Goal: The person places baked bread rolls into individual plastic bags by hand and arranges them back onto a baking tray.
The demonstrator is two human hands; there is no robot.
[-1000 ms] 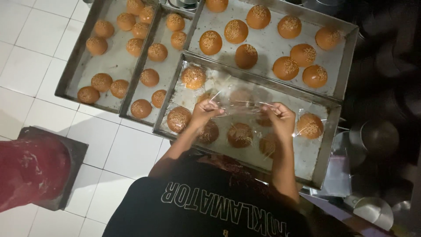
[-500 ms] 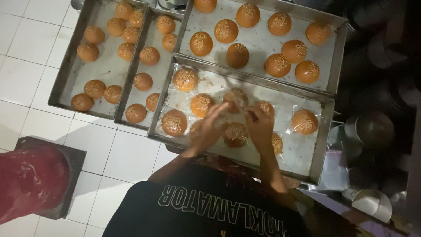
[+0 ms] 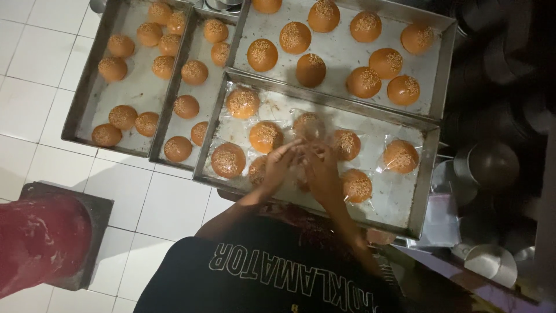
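Left hand: the left hand hovers low over the near tray, fingers curled and pinched together toward the other hand; whether it grips anything cannot be told.
Right hand: the right hand meets it fingertip to fingertip, fingers bent down over a clear wrapper; the grip itself is hidden.
Thing in hand: a sesame bun under the fingers, near the middle of the near tray, mostly covered by both hands; only blurred plastic shows.
Near tray: steel, rectangular, holding buns in clear bags, among them one at the right and one at the front left.
Open room in tray: bare metal along the right front corner and between the bagged buns at the right; the left half is crowded.
Tray edges: the raised front rim lies just before the person's black shirt; the back rim touches the far tray.
Far tray: unbagged sesame buns, well spaced.
Left trays: two narrower trays side by side, rims touching, with more buns.
Floor: white tiles left of the trays.
Left corner: a red bucket stands on a dark block.
Right side: dark metal pots, close against the tray's right rim.
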